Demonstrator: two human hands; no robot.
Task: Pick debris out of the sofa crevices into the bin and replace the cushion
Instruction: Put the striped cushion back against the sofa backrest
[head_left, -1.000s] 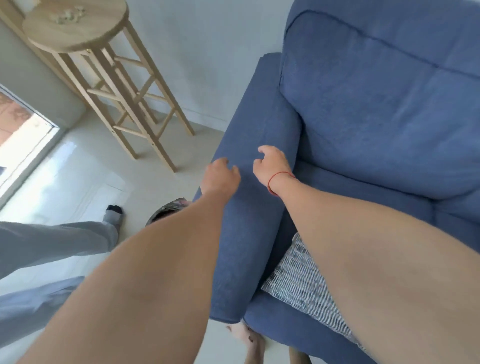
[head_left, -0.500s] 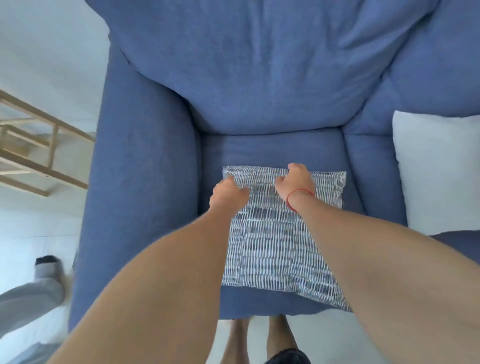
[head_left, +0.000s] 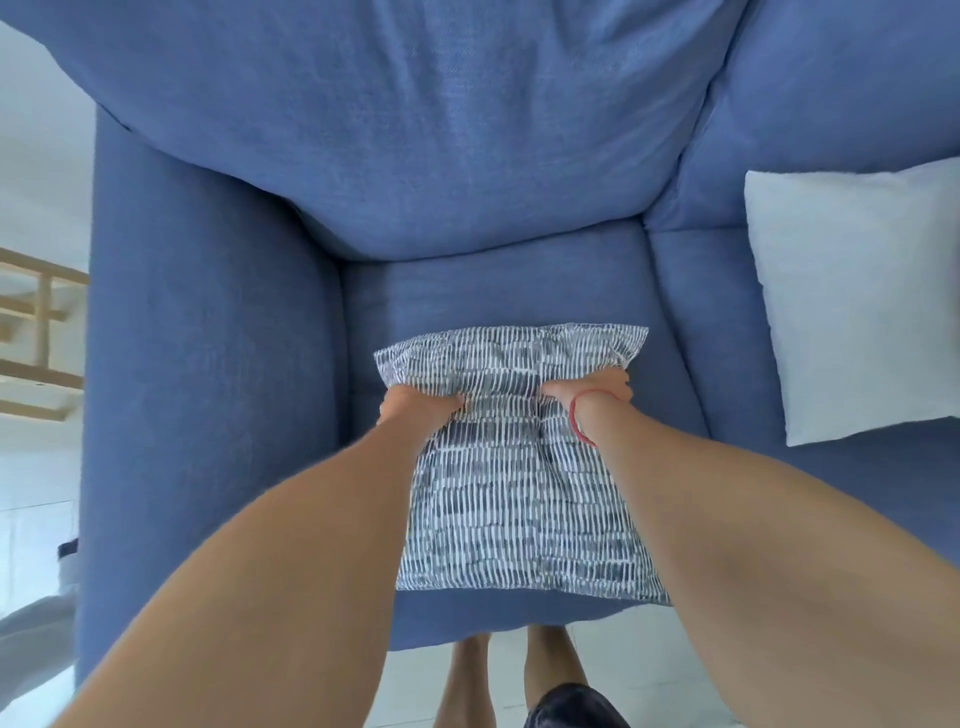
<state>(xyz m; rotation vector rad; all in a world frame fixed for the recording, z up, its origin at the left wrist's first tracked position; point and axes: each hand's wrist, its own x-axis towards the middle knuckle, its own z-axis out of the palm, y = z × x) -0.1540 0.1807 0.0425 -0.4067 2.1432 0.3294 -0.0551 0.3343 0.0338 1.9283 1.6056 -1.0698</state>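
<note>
A dark-and-white dashed cushion (head_left: 519, 499) lies flat on the seat (head_left: 493, 293) of a blue sofa (head_left: 415, 130), filling the centre and lower centre of the frame. Its near edge reaches the seat's front lip and its far edge stops well short of the backrest. Both bare forearms come in from the bottom corners and meet on the cushion's upper half. The left hand (head_left: 415, 408) sits just inside the cushion's left edge with its fingers curled into the cover, bunching a ridge of fabric. The right hand (head_left: 592, 389), with a red band (head_left: 576, 421) round its wrist, clutches the same ridge near the cushion's upper right corner. The fabric between the two hands is puckered into folds, and the strip beyond them stands a little raised. The cushion's lower half lies smooth between the forearms. The wide armrest (head_left: 208, 389) runs down the left of the frame, just beside the cushion's left edge. At the right edge a white pillow (head_left: 852, 301) rests on the neighbouring seat, apart from the patterned one. A pale wooden frame (head_left: 41, 332) shows at the far left. At the bottom centre, bare legs (head_left: 470, 675) stand on the light floor (head_left: 649, 670) against the sofa front. Beside them is a dark shape (head_left: 571, 706), perhaps a shoe, though it is too cropped to tell.
</note>
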